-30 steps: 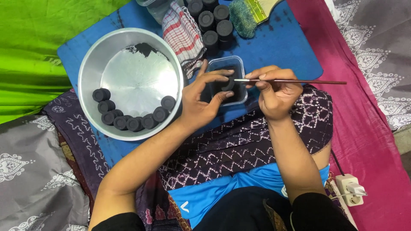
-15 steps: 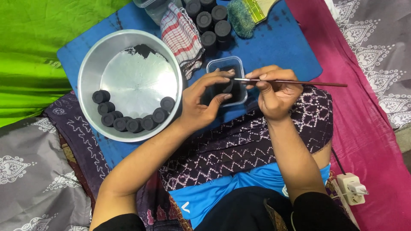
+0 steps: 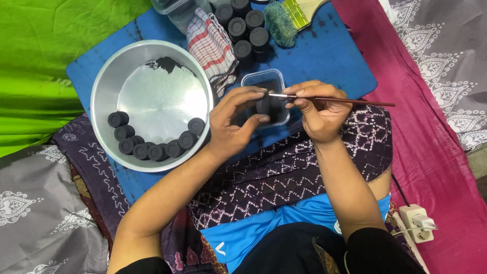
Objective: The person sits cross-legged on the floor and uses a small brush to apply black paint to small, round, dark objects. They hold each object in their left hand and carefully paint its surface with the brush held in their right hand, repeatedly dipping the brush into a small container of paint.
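Note:
My left hand (image 3: 234, 122) grips a small black round disc (image 3: 263, 105) between thumb and fingers, over a small clear plastic tub (image 3: 264, 83) of black paint. My right hand (image 3: 318, 112) holds a thin brown-handled paintbrush (image 3: 350, 101), its tip touching the disc. To the left, a large round metal bowl (image 3: 111, 91) holds several black discs (image 3: 152, 147) along its near rim and a black smear at its far side. More black discs (image 3: 246, 28) stand grouped at the far edge of the blue mat (image 3: 329, 56).
A red-checked cloth (image 3: 210, 43) lies between bowl and far discs. A green scrubber (image 3: 280, 23) and a wide brush (image 3: 299, 10) lie at the top. Green fabric (image 3: 35, 56) is left, magenta fabric (image 3: 436, 132) right, a white power strip (image 3: 417, 221) lower right.
Both hands stay over the tub with the disc and the brush; only slight shifts of the fingers and the brush tip show.

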